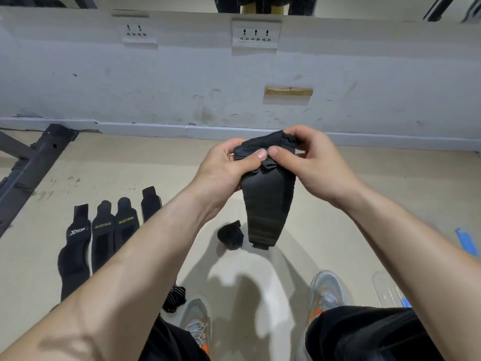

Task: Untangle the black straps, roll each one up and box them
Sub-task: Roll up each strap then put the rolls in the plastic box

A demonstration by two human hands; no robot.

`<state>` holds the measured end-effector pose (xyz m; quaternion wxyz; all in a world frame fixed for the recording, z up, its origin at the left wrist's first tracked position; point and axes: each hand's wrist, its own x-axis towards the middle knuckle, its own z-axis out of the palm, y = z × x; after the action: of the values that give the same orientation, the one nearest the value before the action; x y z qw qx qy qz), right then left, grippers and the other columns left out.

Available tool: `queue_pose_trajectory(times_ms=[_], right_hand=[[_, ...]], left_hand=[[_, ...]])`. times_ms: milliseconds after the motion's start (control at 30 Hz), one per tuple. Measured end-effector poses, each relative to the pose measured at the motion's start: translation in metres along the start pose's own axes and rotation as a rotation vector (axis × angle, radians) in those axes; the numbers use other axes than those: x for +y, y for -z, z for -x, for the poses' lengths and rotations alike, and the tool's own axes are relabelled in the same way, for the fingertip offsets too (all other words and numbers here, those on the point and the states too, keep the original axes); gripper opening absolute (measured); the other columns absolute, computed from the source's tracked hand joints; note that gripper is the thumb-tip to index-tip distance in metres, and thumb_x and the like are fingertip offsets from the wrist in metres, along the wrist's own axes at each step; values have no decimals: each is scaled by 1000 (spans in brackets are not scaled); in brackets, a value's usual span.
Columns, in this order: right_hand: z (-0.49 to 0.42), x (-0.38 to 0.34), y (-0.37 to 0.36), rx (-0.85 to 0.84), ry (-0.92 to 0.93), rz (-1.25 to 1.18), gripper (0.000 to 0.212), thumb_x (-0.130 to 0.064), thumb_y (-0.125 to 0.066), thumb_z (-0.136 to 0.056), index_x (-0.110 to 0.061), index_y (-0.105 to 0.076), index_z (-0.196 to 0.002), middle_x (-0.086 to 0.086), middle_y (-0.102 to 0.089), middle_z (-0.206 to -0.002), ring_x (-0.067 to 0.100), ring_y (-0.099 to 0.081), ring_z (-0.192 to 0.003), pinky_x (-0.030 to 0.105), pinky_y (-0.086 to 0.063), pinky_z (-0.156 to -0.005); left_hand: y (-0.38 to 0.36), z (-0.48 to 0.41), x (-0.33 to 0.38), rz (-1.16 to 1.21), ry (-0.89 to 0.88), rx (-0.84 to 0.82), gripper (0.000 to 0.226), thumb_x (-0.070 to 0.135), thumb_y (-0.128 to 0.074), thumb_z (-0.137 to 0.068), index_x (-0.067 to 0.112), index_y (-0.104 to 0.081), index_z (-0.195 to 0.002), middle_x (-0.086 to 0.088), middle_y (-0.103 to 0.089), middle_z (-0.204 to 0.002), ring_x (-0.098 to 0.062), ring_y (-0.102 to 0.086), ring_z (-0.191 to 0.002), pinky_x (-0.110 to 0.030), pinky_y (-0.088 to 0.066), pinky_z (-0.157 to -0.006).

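I hold a wide black strap [268, 201] in the air in front of me. Its top end is bunched between both hands and its free end hangs down toward the floor. My left hand [226, 165] grips the bunched part from the left, thumb on top. My right hand [309, 162] pinches it from the right, and the two thumbs nearly touch. A rolled black strap [230, 235] lies on the floor just below. Several flat black straps [104, 230], some with printed logos, lie side by side on the floor at the left.
A clear plastic box [387, 290] with a blue part sits on the floor at the lower right. A black metal frame [31, 162] crosses the left. A striped black item [174, 298] lies by my left shoe [196, 321]. The grey wall [234, 87] stands close ahead.
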<state>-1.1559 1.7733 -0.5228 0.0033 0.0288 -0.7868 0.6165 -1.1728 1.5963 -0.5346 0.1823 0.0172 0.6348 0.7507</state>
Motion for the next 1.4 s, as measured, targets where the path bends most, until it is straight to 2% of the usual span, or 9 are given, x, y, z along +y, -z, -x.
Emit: queue_pose_trajectory(times_ms=[100, 200, 333, 533, 700, 900, 1000, 1200, 1400], right_hand=[[0, 2, 2, -57, -6, 61, 22, -37, -73, -85, -20, -65, -97, 4, -72, -90, 17, -67, -84, 48, -56, -84], [0, 1, 4, -56, 17, 65, 16, -31, -77, -86, -20, -66, -91, 0, -69, -80, 14, -63, -76, 38, -51, -73], [0, 1, 7, -17, -5, 18, 13, -17, -79, -88, -17, -66, -87, -9, -65, -66, 7, -58, -62, 23, -47, -62], [0, -4, 11, 8, -16, -7, 13, -11, -80, -86, -14, -67, -85, -16, -57, -52, 1, -50, -49, 16, -42, -53], [0, -2, 4, 36, 43, 84, 28, -8, -82, -83, -20, -57, -77, -21, -53, -52, -2, -45, -48, 12, -35, -53], [-1, 6, 2, 78, 76, 99, 21, -11, -82, -81, -10, -62, -84, -3, -60, -74, 9, -53, -66, 26, -44, -66], [0, 5, 0, 55, 81, 27, 20, -7, -79, -85, -11, -59, -85, -4, -58, -74, 8, -51, -65, 23, -43, -64], [2, 6, -1, -83, -7, -253, 9, -20, -69, -87, -19, -64, -94, -6, -65, -83, 13, -60, -78, 22, -49, -66], [2, 2, 2, -197, -106, -557, 20, 3, -53, -98, -13, -63, -105, 2, -68, -84, 13, -66, -75, 22, -54, -66]], left_hand=[[0, 3, 1, 43, 31, -7, 26, 8, -68, -94, 0, -65, -119, -13, -73, -101, -22, -71, -88, -30, -57, -76], [0, 6, 5, 87, 72, -72, 23, 8, -62, -98, 0, -66, -120, -6, -76, -91, -12, -72, -75, -19, -56, -63], [9, 5, 10, 127, 82, -237, 30, 11, -51, -103, -1, -64, -127, -12, -73, -119, -18, -72, -105, -25, -58, -84], [19, 3, 6, 115, 56, -384, 43, 5, -62, -91, 2, -60, -133, -17, -70, -122, -23, -70, -110, -30, -56, -92], [10, 4, 0, 18, 6, -249, 37, 6, -74, -84, 4, -68, -121, -13, -75, -108, -21, -73, -95, -30, -58, -81], [0, 4, -2, -8, -12, -127, 31, -1, -70, -90, 1, -65, -121, -11, -76, -101, -21, -74, -88, -27, -57, -72], [-2, 5, 1, 18, -4, -100, 32, -4, -70, -89, 3, -66, -120, -10, -76, -101, -20, -74, -90, -26, -57, -73], [0, 5, 4, 32, -21, -60, 24, -3, -70, -90, 12, -66, -108, -7, -73, -92, -22, -70, -86, -28, -57, -74], [0, 9, 7, 127, -59, -129, 26, -4, -64, -94, 18, -56, -105, -4, -68, -86, -19, -65, -74, -25, -52, -63]])
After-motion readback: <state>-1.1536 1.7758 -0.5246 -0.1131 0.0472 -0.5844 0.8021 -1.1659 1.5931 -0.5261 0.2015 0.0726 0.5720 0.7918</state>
